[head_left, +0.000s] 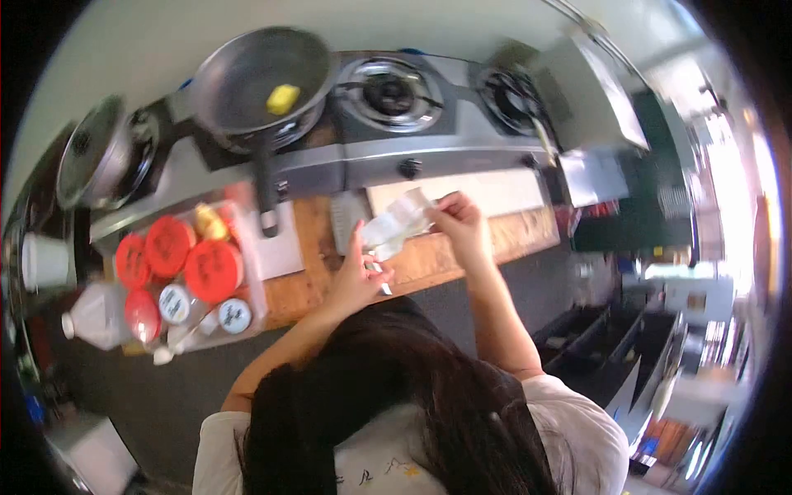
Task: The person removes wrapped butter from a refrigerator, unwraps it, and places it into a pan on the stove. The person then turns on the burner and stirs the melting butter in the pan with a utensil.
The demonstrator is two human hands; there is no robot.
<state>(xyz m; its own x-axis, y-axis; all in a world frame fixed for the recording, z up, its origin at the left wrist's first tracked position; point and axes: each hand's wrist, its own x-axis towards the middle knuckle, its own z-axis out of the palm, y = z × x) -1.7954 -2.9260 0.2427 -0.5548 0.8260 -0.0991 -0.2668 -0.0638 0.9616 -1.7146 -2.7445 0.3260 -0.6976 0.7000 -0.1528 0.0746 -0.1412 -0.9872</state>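
A crumpled whitish wrapper (pixel 396 223) is stretched between my two hands above the front edge of the wooden counter. My right hand (pixel 460 223) pinches its right end between thumb and fingers. At the lower left end, my left hand (pixel 360 279) is closed on it. A small white piece shows by the left fingers, and I cannot make out whether it belongs to the wrapper. In the dark frying pan (pixel 239 91) on the left burner lies a yellow lump that looks like butter (pixel 283 99). The pan's handle (pixel 266 190) points toward me.
A plastic bin (pixel 257 280) at left holds several red-lidded containers (pixel 214 271) and white-lidded jars (pixel 235 315). Beside it is a plastic jug (pixel 97 315). The stove has another burner (pixel 389 95) behind my hands. A pale board (pixel 495 194) lies along the wooden counter (pixel 528 231).
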